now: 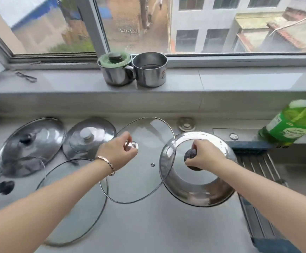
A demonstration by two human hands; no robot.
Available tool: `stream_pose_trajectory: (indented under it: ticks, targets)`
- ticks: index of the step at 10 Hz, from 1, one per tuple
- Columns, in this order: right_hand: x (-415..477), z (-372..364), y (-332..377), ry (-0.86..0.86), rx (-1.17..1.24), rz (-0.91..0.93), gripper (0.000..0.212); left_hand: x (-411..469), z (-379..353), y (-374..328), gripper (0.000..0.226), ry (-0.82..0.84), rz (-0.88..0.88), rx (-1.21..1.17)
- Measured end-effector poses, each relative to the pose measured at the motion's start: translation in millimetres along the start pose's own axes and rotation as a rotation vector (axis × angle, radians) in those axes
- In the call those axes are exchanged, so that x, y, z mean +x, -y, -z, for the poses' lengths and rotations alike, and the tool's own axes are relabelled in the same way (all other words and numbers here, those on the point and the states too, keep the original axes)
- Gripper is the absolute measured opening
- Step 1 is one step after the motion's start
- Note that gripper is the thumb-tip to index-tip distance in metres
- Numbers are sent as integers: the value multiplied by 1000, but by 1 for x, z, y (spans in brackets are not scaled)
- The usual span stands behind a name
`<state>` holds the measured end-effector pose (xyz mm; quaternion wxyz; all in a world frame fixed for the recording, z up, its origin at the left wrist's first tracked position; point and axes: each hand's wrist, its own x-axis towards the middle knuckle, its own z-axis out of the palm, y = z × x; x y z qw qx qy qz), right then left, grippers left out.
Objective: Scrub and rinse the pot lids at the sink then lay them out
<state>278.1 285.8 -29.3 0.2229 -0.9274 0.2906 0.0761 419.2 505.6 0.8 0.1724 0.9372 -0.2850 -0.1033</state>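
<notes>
The left hand [119,152] pinched the metal knob [133,145] of a glass lid [144,179] over the grey counter [148,225]. The right hand [206,157] gripped the dark knob [190,155] of a steel lid [203,194] just beside it, rims overlapping. More lids [31,145] lay further left.

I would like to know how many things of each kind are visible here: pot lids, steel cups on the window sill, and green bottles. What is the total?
pot lids: 6
steel cups: 2
green bottle: 1
Total: 9
</notes>
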Motion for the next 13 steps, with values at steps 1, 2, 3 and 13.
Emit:
stream_pose_trajectory:
  ticks: [1,2,3,13]
  targets:
    - [11,-31,60,-3,123,7,23,8,28,67,13,4,-33,165]
    - [22,-60,116,8,191,-4,22,22,47,130,18,47,-39,312]
    - [32,-90,160,43,230,-36,24,37,54,190,14,104,-1,382]
    - [56,-123,209,115,12,-150,44,44,38,201,37,259,26,533]
